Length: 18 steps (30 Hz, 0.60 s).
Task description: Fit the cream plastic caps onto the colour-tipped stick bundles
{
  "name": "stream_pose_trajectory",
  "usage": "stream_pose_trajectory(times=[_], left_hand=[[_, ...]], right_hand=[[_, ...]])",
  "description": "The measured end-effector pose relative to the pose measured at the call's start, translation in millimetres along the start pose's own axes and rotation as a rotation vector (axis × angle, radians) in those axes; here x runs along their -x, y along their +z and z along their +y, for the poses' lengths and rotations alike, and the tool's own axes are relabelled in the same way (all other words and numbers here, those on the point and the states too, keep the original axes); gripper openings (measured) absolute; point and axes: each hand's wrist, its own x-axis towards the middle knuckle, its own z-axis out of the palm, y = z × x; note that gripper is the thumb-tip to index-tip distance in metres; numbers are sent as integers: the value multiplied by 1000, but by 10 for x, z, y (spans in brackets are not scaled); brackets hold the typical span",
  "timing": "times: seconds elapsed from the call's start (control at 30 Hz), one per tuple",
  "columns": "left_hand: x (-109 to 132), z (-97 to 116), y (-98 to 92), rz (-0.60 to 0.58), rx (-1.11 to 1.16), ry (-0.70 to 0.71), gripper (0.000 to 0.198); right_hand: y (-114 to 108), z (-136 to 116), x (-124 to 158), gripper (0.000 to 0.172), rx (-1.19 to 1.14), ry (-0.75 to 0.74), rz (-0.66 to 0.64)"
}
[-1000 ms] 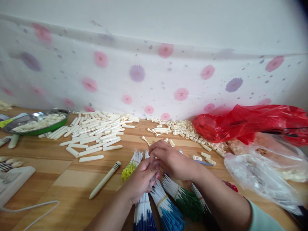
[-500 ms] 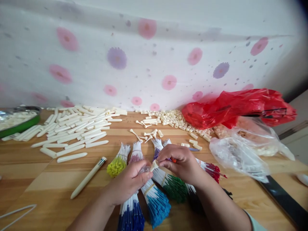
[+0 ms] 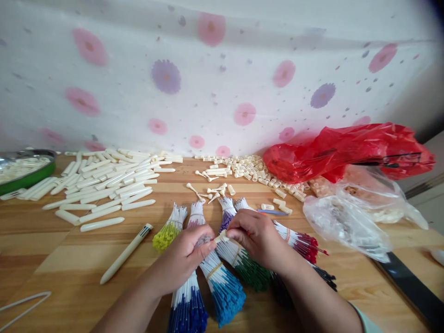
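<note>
My left hand and my right hand meet above the bundles, pinching a small cream plastic pen part from either side. Something shiny and translucent shows behind my left fingers; its kind is unclear. Below the hands lie ink refill bundles with white shafts: dark blue, light blue and green. Yellow, pink, purple, red and black refills fan out around them. Beyond are several loose cream plunger-like pieces.
Cream pen barrels are heaped at left beside a green-rimmed pan. A multicolour pen lies nearer. Slotted cream caps pile at the back. Red bag, clear bag and black strip sit right.
The pen part has tilted flatter between my fingers, and my right hand has shifted slightly left. The view has moved a little, uncovering more of the red and black refills.
</note>
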Motion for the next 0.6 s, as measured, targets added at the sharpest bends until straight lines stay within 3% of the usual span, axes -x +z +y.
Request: stream_pose_trajectory(times=[0.1, 0.2, 0.4, 0.6], left_hand=[[-5, -2, 13, 5, -12, -1, 25], [-3, 4, 29, 17, 39, -19, 25], [41, -24, 60, 25, 305, -123, 24], [77, -28, 90, -84, 517, -195, 28]], right_hand=[[66, 31, -1, 34, 126, 20, 6], [73, 45, -2, 35, 105, 43, -3], [-60, 3, 4, 15, -251, 5, -23], [-136, -39, 11, 9, -260, -153, -41]])
